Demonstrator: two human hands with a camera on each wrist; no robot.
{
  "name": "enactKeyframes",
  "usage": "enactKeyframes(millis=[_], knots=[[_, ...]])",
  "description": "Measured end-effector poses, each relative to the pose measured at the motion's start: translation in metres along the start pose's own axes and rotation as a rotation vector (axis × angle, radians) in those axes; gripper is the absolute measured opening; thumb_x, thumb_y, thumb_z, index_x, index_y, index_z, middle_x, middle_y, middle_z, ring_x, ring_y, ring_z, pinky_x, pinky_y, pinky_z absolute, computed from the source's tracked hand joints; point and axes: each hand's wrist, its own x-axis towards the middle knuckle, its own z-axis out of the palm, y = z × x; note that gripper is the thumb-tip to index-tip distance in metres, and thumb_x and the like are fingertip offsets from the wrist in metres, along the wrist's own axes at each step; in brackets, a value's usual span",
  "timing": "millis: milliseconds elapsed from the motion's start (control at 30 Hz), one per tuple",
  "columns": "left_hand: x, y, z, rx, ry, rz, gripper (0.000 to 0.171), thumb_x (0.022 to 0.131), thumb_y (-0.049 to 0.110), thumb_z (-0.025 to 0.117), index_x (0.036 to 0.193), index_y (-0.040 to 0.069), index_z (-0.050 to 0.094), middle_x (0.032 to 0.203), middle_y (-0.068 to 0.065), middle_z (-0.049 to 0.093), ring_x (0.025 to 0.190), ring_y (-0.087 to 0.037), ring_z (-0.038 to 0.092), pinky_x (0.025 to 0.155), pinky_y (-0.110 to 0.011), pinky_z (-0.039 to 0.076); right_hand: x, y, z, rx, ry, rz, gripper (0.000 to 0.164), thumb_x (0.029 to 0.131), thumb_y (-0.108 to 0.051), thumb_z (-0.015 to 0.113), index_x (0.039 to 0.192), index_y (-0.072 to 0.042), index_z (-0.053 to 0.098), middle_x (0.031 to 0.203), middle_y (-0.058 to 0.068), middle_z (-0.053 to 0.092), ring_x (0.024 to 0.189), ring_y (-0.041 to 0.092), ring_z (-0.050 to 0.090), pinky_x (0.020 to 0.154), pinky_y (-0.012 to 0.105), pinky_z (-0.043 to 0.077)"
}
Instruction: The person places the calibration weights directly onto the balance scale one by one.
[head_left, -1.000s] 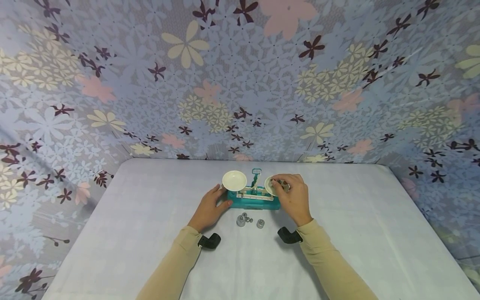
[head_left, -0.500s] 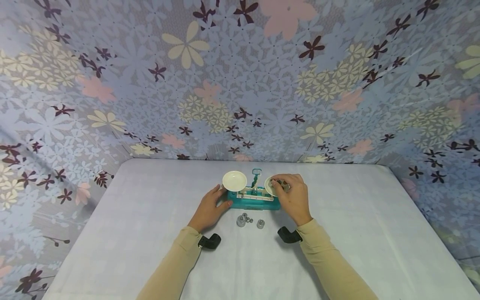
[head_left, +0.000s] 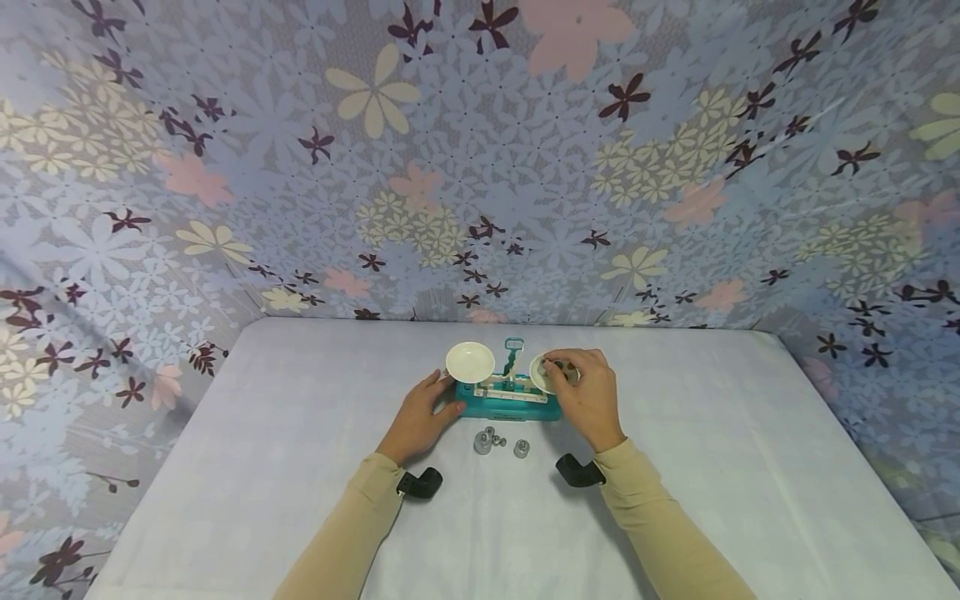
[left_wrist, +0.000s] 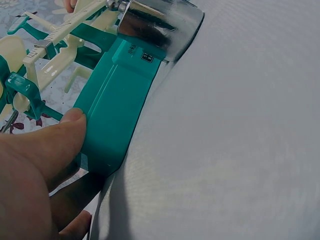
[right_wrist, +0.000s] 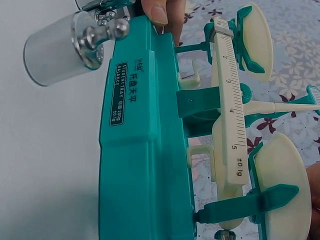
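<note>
A teal tray balance [head_left: 510, 408] with cream pans stands on the table. My left hand [head_left: 420, 419] grips the left end of its base, thumb [left_wrist: 70, 125] on the front and fingers beneath and behind. In the head view the left pan [head_left: 470, 363] holds nothing. Over the right pan [head_left: 537, 377], my right hand [head_left: 592, 396] pinches a small dark object at its fingertips; I cannot tell what it is. In the right wrist view only a sliver of that hand shows behind the near pan [right_wrist: 287, 195].
In front of the base stand several metal weights: a large one [head_left: 482, 442], small ones close by it, and a medium one [head_left: 521, 448] to their right. The white-covered table [head_left: 315, 400] ends at a flowered cloth [head_left: 420, 167] behind.
</note>
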Motion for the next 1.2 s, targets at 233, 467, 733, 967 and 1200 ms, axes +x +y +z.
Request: enactKeyframes(millis=[233, 467, 733, 967, 1200], knots=[[0.000, 0.001, -0.001, 0.005, 0.002, -0.002, 0.059, 0.100, 0.036, 0.062, 0.148, 0.004, 0.049, 0.158, -0.023, 0.035, 0.145, -0.043, 0.032, 0.118, -0.060, 0.026, 0.000, 0.000, 0.000, 0.000, -0.009, 0.017, 0.013, 0.089, -0.006, 0.076, 0.101, -0.003, 0.078, 0.092, 0.013, 0.074, 0.084, 0.028, 0.056, 0.072, 0.041, 0.042], [0.000, 0.001, 0.000, 0.001, 0.003, -0.006, 0.059, 0.100, 0.036, 0.062, 0.148, 0.005, 0.049, 0.158, -0.022, 0.035, 0.145, -0.042, 0.032, 0.118, -0.060, 0.026, 0.000, -0.002, -0.002, 0.000, -0.014, 0.022, 0.014, 0.088, -0.006, 0.076, 0.102, -0.003, 0.077, 0.094, 0.013, 0.074, 0.085, 0.028, 0.056, 0.070, 0.039, 0.040], [0.000, -0.001, 0.000, 0.013, 0.002, 0.000, 0.059, 0.100, 0.036, 0.062, 0.149, 0.006, 0.049, 0.158, -0.022, 0.035, 0.145, -0.042, 0.032, 0.118, -0.060, 0.026, -0.001, -0.007, -0.006, -0.018, -0.007, 0.009, 0.015, 0.089, -0.009, 0.078, 0.103, -0.005, 0.078, 0.095, 0.011, 0.074, 0.084, 0.028, 0.057, 0.061, 0.033, 0.038], [0.000, 0.001, -0.001, 0.006, -0.002, -0.008, 0.060, 0.100, 0.036, 0.061, 0.150, 0.006, 0.047, 0.159, -0.021, 0.034, 0.146, -0.041, 0.030, 0.119, -0.059, 0.025, -0.005, -0.012, -0.012, -0.006, -0.019, -0.012, 0.016, 0.087, -0.008, 0.078, 0.104, -0.006, 0.078, 0.093, 0.011, 0.073, 0.081, 0.028, 0.055, 0.062, 0.032, 0.037], [0.000, 0.001, 0.000, 0.008, -0.004, -0.011, 0.059, 0.100, 0.036, 0.061, 0.150, 0.006, 0.048, 0.159, -0.021, 0.034, 0.146, -0.041, 0.030, 0.119, -0.059, 0.025, -0.009, -0.018, -0.017, 0.001, -0.023, -0.018, 0.017, 0.087, -0.008, 0.079, 0.104, -0.006, 0.078, 0.091, 0.009, 0.073, 0.080, 0.029, 0.055, 0.064, 0.032, 0.038]])
